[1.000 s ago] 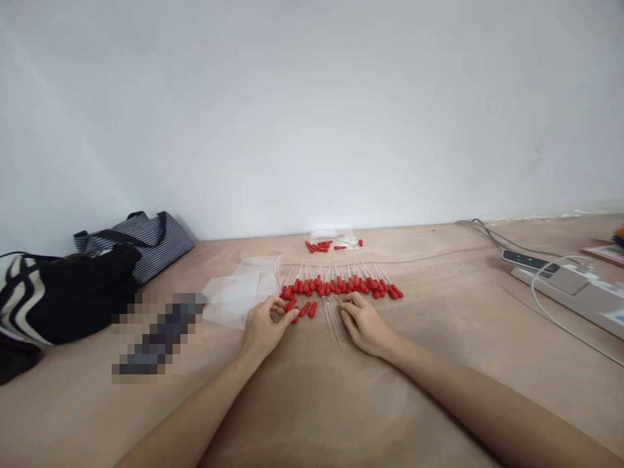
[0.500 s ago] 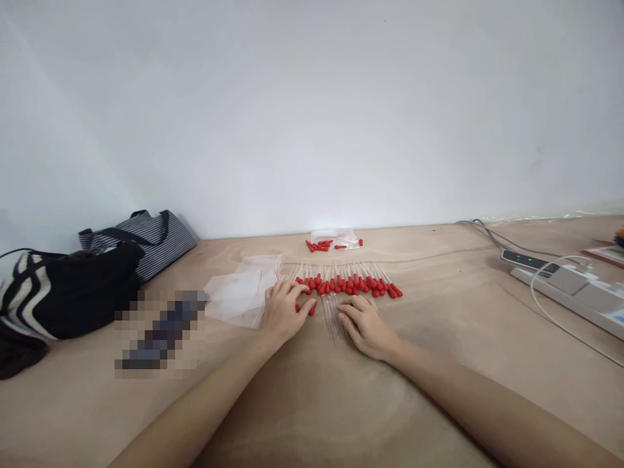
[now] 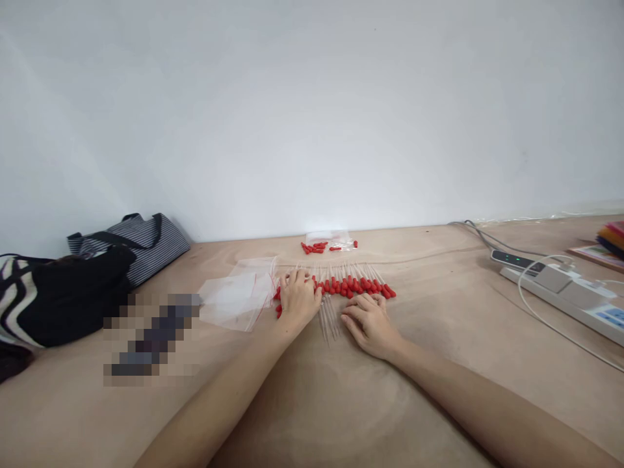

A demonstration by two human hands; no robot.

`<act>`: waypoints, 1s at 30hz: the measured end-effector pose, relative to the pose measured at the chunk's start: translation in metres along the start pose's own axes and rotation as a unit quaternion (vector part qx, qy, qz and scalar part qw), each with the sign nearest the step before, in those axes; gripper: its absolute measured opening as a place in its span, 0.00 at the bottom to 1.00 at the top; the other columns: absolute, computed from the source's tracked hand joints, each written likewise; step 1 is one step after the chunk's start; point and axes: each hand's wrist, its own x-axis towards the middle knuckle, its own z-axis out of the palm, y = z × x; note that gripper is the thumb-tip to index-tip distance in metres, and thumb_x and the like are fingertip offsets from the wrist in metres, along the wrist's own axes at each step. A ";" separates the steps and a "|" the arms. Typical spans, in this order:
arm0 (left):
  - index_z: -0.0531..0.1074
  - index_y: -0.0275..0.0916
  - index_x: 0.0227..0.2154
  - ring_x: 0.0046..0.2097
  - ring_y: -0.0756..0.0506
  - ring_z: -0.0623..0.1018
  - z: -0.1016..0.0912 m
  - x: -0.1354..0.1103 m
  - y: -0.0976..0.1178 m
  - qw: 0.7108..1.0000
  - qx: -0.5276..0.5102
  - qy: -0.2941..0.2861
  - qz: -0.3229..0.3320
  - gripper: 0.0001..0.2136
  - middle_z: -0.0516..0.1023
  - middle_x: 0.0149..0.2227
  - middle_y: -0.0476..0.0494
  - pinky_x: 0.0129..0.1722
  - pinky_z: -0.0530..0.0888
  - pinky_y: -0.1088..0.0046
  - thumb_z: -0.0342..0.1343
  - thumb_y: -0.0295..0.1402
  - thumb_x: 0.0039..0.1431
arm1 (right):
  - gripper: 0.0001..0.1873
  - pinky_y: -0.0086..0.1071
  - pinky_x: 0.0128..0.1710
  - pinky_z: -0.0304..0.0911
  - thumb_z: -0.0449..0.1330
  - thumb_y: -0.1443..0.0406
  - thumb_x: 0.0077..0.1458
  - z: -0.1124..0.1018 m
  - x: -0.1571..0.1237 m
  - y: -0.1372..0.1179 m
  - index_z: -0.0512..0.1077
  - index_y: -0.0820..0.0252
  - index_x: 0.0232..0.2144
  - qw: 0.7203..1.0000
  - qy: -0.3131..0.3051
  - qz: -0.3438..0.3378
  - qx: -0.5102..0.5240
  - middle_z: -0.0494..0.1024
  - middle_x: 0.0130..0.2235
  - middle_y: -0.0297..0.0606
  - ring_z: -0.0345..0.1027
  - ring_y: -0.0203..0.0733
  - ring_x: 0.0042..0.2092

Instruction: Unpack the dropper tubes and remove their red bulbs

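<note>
A row of droppers with red rubber bulbs (image 3: 348,286) and thin clear glass tubes lies across the table, tubes pointing away from me. My left hand (image 3: 298,296) covers the left part of this row, fingers apart and bent down onto it; its thumb is beside a bulb. A few red bulbs show at its left edge. Just in front of the row lie several loose glass tubes (image 3: 329,318), between my hands. My right hand (image 3: 369,324) rests to the right of them, loosely curved, fingertips near the bulbs, with nothing visible in it.
Clear zip bags (image 3: 234,292) lie left of my left hand. Farther back, loose red bulbs (image 3: 314,247) lie by another clear bag (image 3: 327,237) near the wall. A black bag (image 3: 78,292) and a striped bag (image 3: 156,240) stand left. At right is a power strip (image 3: 570,302) with cables.
My left hand has moved to the right and over the row, covering bulbs that showed before. My right hand stays almost in place. The whole view has shifted slightly.
</note>
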 end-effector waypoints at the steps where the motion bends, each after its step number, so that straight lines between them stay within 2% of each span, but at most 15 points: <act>1: 0.72 0.38 0.22 0.43 0.41 0.68 -0.002 -0.003 -0.002 1.000 -0.008 0.021 0.004 0.07 0.73 0.38 0.41 0.44 0.59 0.58 0.53 0.34 0.50 | 0.08 0.40 0.44 0.47 0.51 0.66 0.54 0.000 0.000 0.001 0.70 0.57 0.33 1.000 0.015 -0.001 -0.008 0.72 0.35 0.36 0.61 0.39 0.39; 6: 0.71 0.39 0.22 0.41 0.43 0.70 -0.017 -0.031 -0.018 0.986 -0.074 0.117 0.091 0.06 0.75 0.35 0.44 0.44 0.59 0.60 0.53 0.32 0.51 | 0.17 0.40 0.46 0.47 0.51 0.67 0.52 -0.003 0.001 0.004 0.65 0.60 0.46 0.990 0.095 -0.057 -0.092 0.71 0.43 0.42 0.60 0.43 0.46; 9: 0.70 0.39 0.23 0.40 0.45 0.70 -0.022 -0.048 -0.021 0.970 -0.115 0.155 0.147 0.05 0.75 0.34 0.46 0.44 0.61 0.62 0.53 0.31 0.51 | 0.20 0.43 0.51 0.41 0.51 0.65 0.53 -0.003 0.003 0.002 0.62 0.57 0.50 0.977 0.102 -0.116 -0.144 0.70 0.47 0.42 0.57 0.44 0.50; 11: 0.70 0.39 0.23 0.39 0.45 0.71 -0.022 -0.055 -0.019 0.962 -0.128 0.168 0.170 0.04 0.76 0.33 0.47 0.44 0.62 0.63 0.54 0.31 0.51 | 0.18 0.45 0.53 0.36 0.51 0.64 0.54 -0.002 0.004 0.001 0.64 0.54 0.48 0.971 0.091 -0.150 -0.163 0.70 0.47 0.39 0.57 0.44 0.51; 15: 0.70 0.40 0.24 0.38 0.46 0.71 -0.020 -0.061 -0.013 0.955 -0.144 0.171 0.195 0.03 0.76 0.31 0.49 0.45 0.62 0.64 0.54 0.31 0.52 | 0.12 0.49 0.54 0.30 0.52 0.65 0.54 0.004 0.003 0.002 0.69 0.52 0.41 0.965 0.074 -0.187 -0.168 0.75 0.41 0.34 0.58 0.43 0.51; 19: 0.71 0.40 0.25 0.39 0.46 0.71 -0.016 -0.061 -0.012 0.953 -0.159 0.160 0.201 0.03 0.77 0.33 0.49 0.46 0.62 0.63 0.54 0.31 0.52 | 0.10 0.48 0.55 0.29 0.52 0.68 0.54 0.007 0.002 0.006 0.70 0.54 0.37 0.966 0.064 -0.194 -0.157 0.77 0.33 0.32 0.61 0.40 0.48; 24: 0.72 0.41 0.31 0.47 0.43 0.69 -0.008 -0.057 -0.009 0.959 -0.152 0.121 0.205 0.06 0.74 0.44 0.46 0.51 0.59 0.57 0.51 0.35 0.54 | 0.09 0.48 0.55 0.29 0.51 0.70 0.54 0.010 0.001 0.008 0.70 0.57 0.35 0.963 0.085 -0.212 -0.146 0.77 0.33 0.32 0.62 0.39 0.48; 30: 0.73 0.42 0.31 0.49 0.44 0.68 -0.001 -0.056 -0.006 0.959 -0.155 0.117 0.207 0.07 0.73 0.45 0.48 0.53 0.58 0.57 0.50 0.33 0.55 | 0.08 0.47 0.55 0.30 0.51 0.68 0.54 0.011 0.002 0.004 0.70 0.57 0.34 0.962 0.095 -0.211 -0.145 0.76 0.28 0.33 0.64 0.38 0.46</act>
